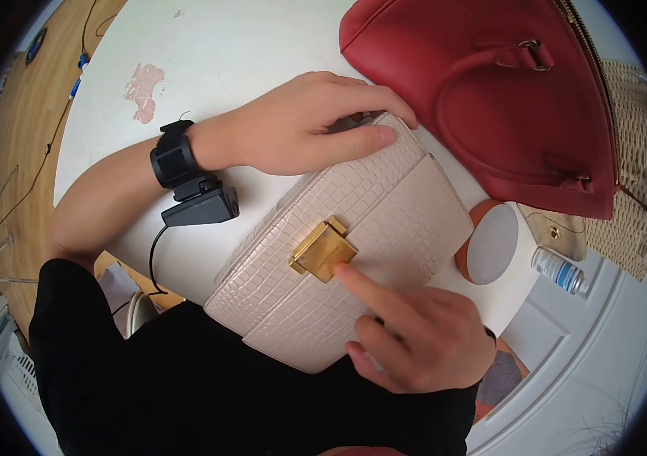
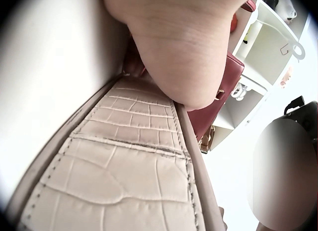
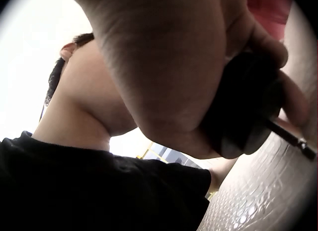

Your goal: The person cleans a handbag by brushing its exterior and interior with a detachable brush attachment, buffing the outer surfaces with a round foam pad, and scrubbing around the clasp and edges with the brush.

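A pale pink, crocodile-textured handbag (image 1: 395,205) lies tilted on the white table, a gold clasp (image 1: 325,251) on its front. My left hand (image 1: 308,125) grips the bag's far corner, thumb on the near side and fingers over the edge. In the left wrist view the heel of that hand (image 2: 179,47) is beside the bag's stitched side (image 2: 124,176). My right hand (image 1: 422,334) touches the clasp with its extended index fingertip. Its other fingers curl round a black object (image 3: 243,101) with a thin metal shaft (image 3: 290,136), seen mainly in the right wrist view.
A large red handbag (image 1: 407,45) stands behind at the right. Near it are a round grey-topped object (image 1: 493,243), a small beige item with a gold fitting (image 1: 544,228), a small spray can (image 1: 559,270) and a woven basket (image 1: 627,235).
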A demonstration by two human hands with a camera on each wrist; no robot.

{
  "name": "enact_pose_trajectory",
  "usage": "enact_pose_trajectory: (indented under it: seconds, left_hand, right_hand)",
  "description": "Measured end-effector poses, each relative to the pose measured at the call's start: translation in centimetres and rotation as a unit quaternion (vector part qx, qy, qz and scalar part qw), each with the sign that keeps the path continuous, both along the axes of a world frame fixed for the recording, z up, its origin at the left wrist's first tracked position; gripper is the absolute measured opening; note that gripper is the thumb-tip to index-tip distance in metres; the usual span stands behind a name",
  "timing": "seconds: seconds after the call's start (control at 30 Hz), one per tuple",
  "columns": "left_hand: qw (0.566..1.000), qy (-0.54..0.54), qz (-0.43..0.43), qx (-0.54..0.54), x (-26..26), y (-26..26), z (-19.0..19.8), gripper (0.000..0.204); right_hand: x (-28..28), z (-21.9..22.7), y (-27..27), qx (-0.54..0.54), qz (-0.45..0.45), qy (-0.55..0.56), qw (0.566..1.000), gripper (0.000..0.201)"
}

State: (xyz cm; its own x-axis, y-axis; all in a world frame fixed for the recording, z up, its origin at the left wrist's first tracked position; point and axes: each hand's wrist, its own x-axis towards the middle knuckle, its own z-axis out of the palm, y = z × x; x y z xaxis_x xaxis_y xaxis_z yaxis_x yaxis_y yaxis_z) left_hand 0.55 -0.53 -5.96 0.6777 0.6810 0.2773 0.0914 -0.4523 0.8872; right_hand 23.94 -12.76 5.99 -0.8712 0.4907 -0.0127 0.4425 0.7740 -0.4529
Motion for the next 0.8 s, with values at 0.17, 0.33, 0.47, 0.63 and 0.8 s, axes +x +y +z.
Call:
enact_pose_trajectory:
  seconds: [0.17, 0.33, 0.47, 0.63, 0.8]
  left_hand:
    - [0.999, -0.001, 0.012, -0.035, 0.0, 0.0, 0.0, 0.032]
    - [0.998, -0.011, 0.012, -0.064, -0.1, 0.3, -0.2, 0.034]
    - [0.998, -0.015, 0.021, -0.058, -0.1, 0.5, -0.6, 0.033]
    - [0.997, -0.02, 0.05, -0.061, -0.3, 0.3, -0.1, 0.031]
    - [0.996, -0.039, -0.006, -0.084, -0.6, 0.3, 0.3, 0.026]
  right_hand:
    - [1.0, 0.1, 1.3, 0.063, -0.083, 0.042, 0.994, 0.031]
    - [0.6, -2.4, 2.1, 0.084, -0.118, 0.115, 0.983, 0.036]
    - [0.6, -2.4, 3.3, 0.027, -0.106, 0.1, 0.989, 0.046]
    - [0.5, -1.7, 3.7, 0.014, -0.114, 0.064, 0.991, 0.058]
    - [-0.2, -1.5, 4.2, -0.045, -0.182, 0.08, 0.979, 0.055]
